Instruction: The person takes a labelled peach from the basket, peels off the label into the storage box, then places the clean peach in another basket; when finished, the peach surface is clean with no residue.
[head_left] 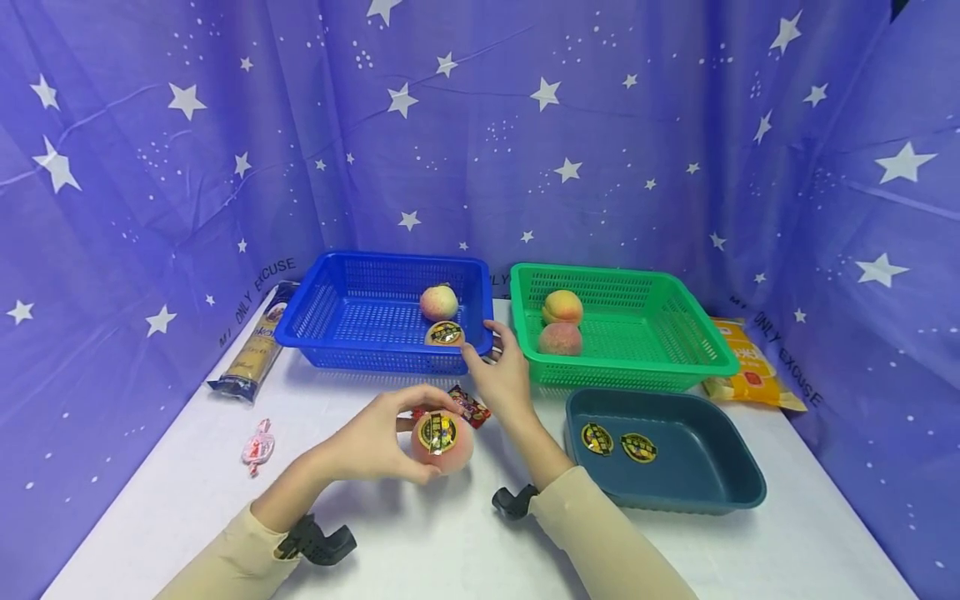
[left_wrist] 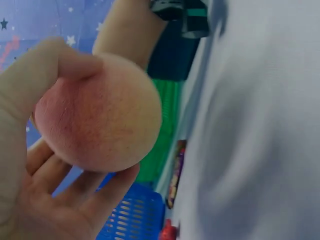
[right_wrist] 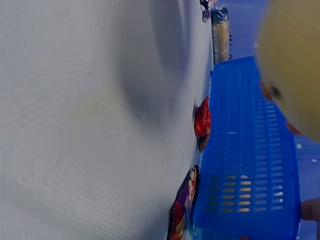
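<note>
Evidently, at lower centre of the head view, the left hand [head_left: 378, 437] holds a stickered peach [head_left: 444, 443], thumb and fingers clamped around it. Above and rightward, the right hand [head_left: 506, 375] grips the blue basket [head_left: 360, 358] at its near right corner.

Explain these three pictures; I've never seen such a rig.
No machine here, just a person working bare-handed. The wide picture comes from a head camera, the close ones from each wrist. The left hand holds a round pink peach with a black-gold sticker. The right hand is at the corner of a rectangular blue plastic basket; whether it grips is unclear. That basket and a rectangular green plastic basket each hold two fruits. Also on the white surface: a dark teal rectangular tray with two round stickers, wrapped sweets, two plastic food packets.
</note>
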